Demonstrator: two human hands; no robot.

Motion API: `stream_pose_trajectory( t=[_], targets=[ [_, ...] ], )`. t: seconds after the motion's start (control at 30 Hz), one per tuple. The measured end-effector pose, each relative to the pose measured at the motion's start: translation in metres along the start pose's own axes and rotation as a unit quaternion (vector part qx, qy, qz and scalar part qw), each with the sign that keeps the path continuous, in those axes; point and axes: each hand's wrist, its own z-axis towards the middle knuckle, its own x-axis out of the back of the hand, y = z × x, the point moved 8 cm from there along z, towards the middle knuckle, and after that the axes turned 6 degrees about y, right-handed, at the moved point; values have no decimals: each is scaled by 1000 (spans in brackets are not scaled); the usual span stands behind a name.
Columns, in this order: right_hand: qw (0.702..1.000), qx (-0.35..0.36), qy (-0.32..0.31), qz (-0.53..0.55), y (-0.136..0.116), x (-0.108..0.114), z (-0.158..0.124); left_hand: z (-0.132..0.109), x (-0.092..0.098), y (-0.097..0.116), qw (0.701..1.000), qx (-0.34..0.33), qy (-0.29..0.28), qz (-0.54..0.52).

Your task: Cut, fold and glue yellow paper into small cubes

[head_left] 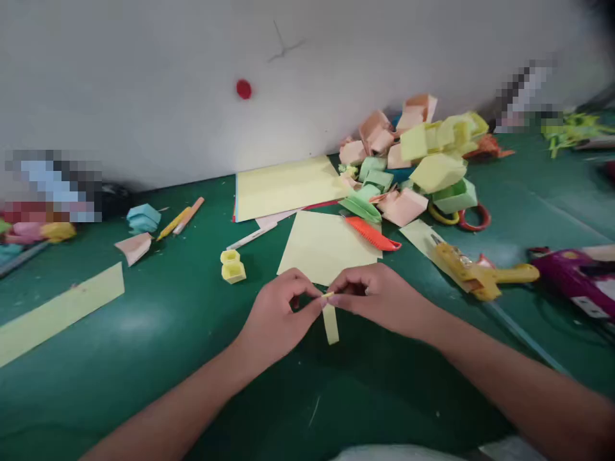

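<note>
Between my two hands hangs a narrow yellow paper strip [331,325], its upper end folded over at the fingertips. My left hand [283,310] pinches that end from the left, thumb against forefinger. From the other side my right hand [372,291] pinches the same fold, its thumb nearly meeting the left one. The exact shape of the fold is partly hidden by the fingers. Left of the hands sits a small pair of joined yellow paper boxes [233,267]. Just beyond the fingers lie pale yellow paper sheets [321,240].
A red utility knife [372,234] lies on the sheets. Behind it rises a heap of folded paper boxes [398,166], beside scissors [475,218]. At right are a yellow glue gun [485,270] and a purple tool [576,278]. A pen [252,235] and a long paper strip [62,314] lie left.
</note>
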Motion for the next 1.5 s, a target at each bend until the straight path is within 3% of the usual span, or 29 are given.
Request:
stream_pose_trajectory(
  t=[0.13, 0.23, 0.33, 0.5, 0.7, 0.9, 1.13, 1.5],
  targets=[
    [964, 158, 64, -204, -3, -7, 11, 8, -8, -5, 988, -122, 20, 90],
    [912, 274, 83, -295, -11, -17, 8, 5, -12, 0, 951, -237, 36, 194],
    [875, 337, 96, -333, -17, -23, 3, 0, -15, 3, 913, -307, 35, 267],
    [854, 366, 83, -360, -23, -25, 0, -8, -19, 12, 864, -380, 29, 329],
    [868, 328, 25, -371, -23, -28, -1, -14, -24, 14, 829, -416, -15, 373],
    [883, 297, -4, -364, -24, -27, -3, -11, -22, 12, 851, -390, -63, 345],
    [894, 287, 3, -344, -17, -25, 2, -5, -17, 6, 907, -324, -48, 266],
    [948, 201, -35, -246, -4, -19, 12, -1, -19, 1, 928, -276, -42, 246]
  ],
)
